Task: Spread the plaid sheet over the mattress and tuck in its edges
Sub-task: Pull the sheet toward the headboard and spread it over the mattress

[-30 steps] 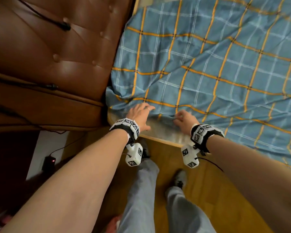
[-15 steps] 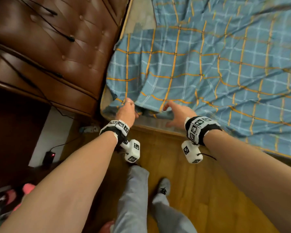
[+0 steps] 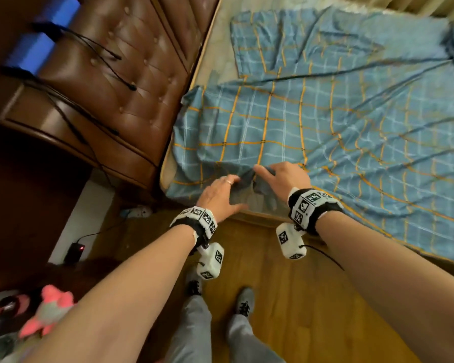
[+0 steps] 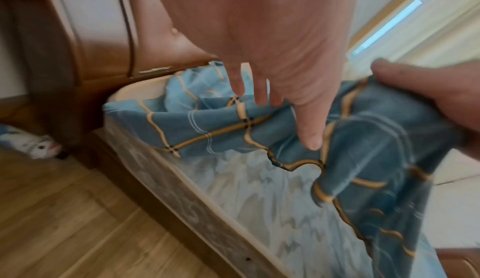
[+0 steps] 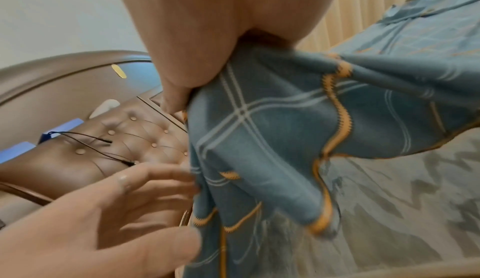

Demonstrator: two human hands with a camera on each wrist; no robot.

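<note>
Head view: right hand (image 3: 283,179) gripping sheet (image 3: 325,121)

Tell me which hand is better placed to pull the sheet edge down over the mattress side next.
Right. The right hand already grips a bunched fold of the plaid sheet, lifted off the mattress. The left hand is open, fingers straight, only touching the cloth, so it would need to take hold first.

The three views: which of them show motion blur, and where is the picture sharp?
Head view: sharp at the wrists, smeared toward the corners and far plaid sheet. Left wrist view: left hand and floor blurred. Right wrist view: right hand soft, sheet's fold streaked.
</note>
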